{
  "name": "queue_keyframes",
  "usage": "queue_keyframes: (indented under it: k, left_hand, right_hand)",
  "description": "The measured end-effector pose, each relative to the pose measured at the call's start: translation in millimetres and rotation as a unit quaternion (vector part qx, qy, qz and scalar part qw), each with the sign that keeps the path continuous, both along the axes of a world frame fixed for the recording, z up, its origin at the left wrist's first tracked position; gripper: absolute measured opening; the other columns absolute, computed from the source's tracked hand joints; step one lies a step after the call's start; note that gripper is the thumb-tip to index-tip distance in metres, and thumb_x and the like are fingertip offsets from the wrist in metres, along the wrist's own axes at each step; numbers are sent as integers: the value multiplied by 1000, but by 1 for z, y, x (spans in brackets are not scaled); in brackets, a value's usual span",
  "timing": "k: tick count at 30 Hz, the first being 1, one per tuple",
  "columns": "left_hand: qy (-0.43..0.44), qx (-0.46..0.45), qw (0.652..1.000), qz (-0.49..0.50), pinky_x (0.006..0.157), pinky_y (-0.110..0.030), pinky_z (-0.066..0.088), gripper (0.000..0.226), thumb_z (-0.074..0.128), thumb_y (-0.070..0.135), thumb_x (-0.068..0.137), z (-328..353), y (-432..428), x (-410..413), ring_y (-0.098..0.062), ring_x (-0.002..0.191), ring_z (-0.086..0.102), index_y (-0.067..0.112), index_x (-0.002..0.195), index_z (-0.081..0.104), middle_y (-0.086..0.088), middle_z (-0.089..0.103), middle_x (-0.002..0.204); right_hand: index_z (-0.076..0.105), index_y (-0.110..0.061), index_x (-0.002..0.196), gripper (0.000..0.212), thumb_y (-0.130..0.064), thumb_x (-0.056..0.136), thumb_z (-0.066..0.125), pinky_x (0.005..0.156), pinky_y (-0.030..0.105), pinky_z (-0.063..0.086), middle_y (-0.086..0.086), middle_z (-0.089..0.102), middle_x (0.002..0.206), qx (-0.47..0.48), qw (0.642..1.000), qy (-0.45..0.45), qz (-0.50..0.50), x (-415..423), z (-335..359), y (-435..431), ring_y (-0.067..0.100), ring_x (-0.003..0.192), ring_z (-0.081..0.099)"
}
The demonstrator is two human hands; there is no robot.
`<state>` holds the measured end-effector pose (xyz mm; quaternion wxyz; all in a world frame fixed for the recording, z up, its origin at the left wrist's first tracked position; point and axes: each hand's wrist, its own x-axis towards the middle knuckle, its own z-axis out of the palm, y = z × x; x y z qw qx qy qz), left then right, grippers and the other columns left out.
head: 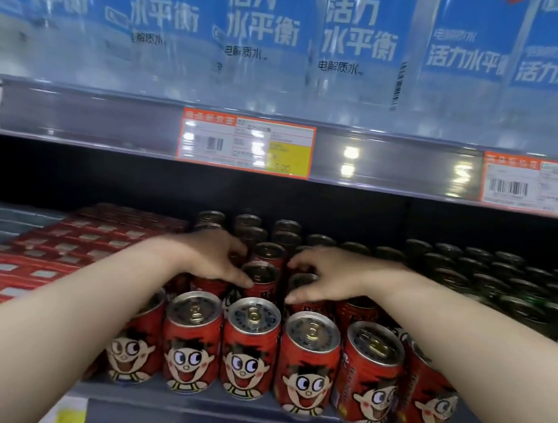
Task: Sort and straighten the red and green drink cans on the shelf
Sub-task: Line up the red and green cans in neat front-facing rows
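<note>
Both hands are reached over the front row into the second row of red cans [249, 349] on the shelf [182, 399]. The left hand [209, 255] is laid with curled fingers over can tops; its thumb touches the side of one red can [261, 278] in the middle column. The right hand [327, 275] is cupped the same way over a neighbouring can [303, 281], with the thumb low at its side. Whether either grip is really clenched on a can, or only rests on the lids, cannot be told, because the fingers hide the contact.

The red cans are packed close together at the centre of the shelf. The green cans [504, 283] are kept in their own block to the right, in shadow, and red cartons [59, 257] lie to the left.

The main risk is judged to be at the front row. Both forearms pass just above it, and the cans at the right end [370, 376] are seen tilted and turned off line, near the shelf edge. If a wrist is lowered, or if a back can is pulled forward, these could be pushed over the edge. A can lifted by the rim only could also slip, and a neighbour could be tipped in so tight a block.
</note>
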<state>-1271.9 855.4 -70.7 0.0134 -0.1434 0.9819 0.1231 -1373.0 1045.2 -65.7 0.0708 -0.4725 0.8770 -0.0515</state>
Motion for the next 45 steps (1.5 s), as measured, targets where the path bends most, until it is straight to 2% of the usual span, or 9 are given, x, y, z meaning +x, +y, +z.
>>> queue_keyframes:
  k: [5, 9, 14, 20, 24, 27, 36, 39, 45]
  left_hand:
    - [20, -51, 998, -19, 106, -40, 35, 80, 61, 71, 64, -14, 5, -9, -25, 129, 37, 27, 129, 52, -4, 42, 139]
    - [23, -11, 999, -29, 107, -37, 32, 60, 68, 64, 65, -13, 2, -7, -22, 129, 34, 29, 113, 62, 0, 40, 133]
    - [38, 18, 998, -48, 103, -26, 28, 56, 67, 59, 71, -12, 6, -2, -19, 131, 35, 28, 117, 62, 2, 39, 136]
    - [76, 50, 995, 35, 89, -22, 38, 47, 60, 52, 81, 7, -17, 20, -16, 110, 54, 21, 116, 62, 1, 60, 123]
    - [0, 3, 999, 51, 94, -25, 42, 64, 70, 54, 71, 4, -27, 29, -19, 112, 55, 18, 123, 58, -2, 60, 126]
    - [5, -20, 998, 67, 103, -30, 37, 76, 70, 60, 67, -5, -23, 28, -24, 127, 43, 24, 131, 51, -4, 49, 139]
    - [10, 9, 998, 54, 101, -30, 39, 74, 62, 64, 72, -3, -25, 26, -22, 125, 46, 21, 131, 50, -2, 48, 139]
    - [83, 21, 994, 61, 102, -28, 37, 59, 60, 49, 83, -1, -32, 19, -22, 124, 48, 16, 130, 51, -5, 51, 136]
    - [54, -71, 991, 98, 96, -29, 41, 41, 56, 27, 88, 4, -62, 11, -28, 120, 51, 12, 127, 55, -13, 52, 134]
  right_hand:
    - [39, -25, 139, 74, -48, 75, 69, 105, 28, 36, -1, 35, 148, 34, 999, 6, -19, 3, -3, -7, 20, 132, 38]
    - [37, -24, 140, 76, -46, 75, 70, 106, 31, 37, -1, 36, 148, 18, 999, 15, -25, 8, -5, -5, 20, 131, 40]
    - [36, -27, 140, 73, -46, 77, 68, 106, 29, 36, -2, 34, 149, 26, 999, 5, -29, 10, -4, -4, 20, 133, 38]
    - [39, -26, 139, 69, -55, 80, 60, 109, 32, 33, -2, 34, 149, -4, 1000, -9, -29, 13, 0, -13, 19, 134, 36]
    - [37, -24, 140, 69, -53, 81, 60, 103, 28, 36, 2, 39, 146, -16, 1000, -8, -11, 24, -5, -29, 21, 131, 41]
    - [35, -22, 141, 68, -50, 83, 59, 100, 27, 34, 2, 39, 147, -16, 1000, -24, -5, 29, -5, -37, 21, 131, 40]
    - [45, -23, 136, 58, -52, 86, 53, 100, 26, 34, -1, 44, 143, -39, 999, -33, -15, 20, 1, -30, 18, 129, 43]
    - [53, -19, 129, 41, -39, 92, 50, 99, 25, 34, 2, 50, 138, -100, 993, 8, -59, 3, 12, -6, 18, 124, 47]
    - [55, -17, 126, 34, -28, 93, 51, 97, 26, 36, 4, 51, 135, -53, 986, 51, -152, -31, 13, 46, 20, 120, 49]
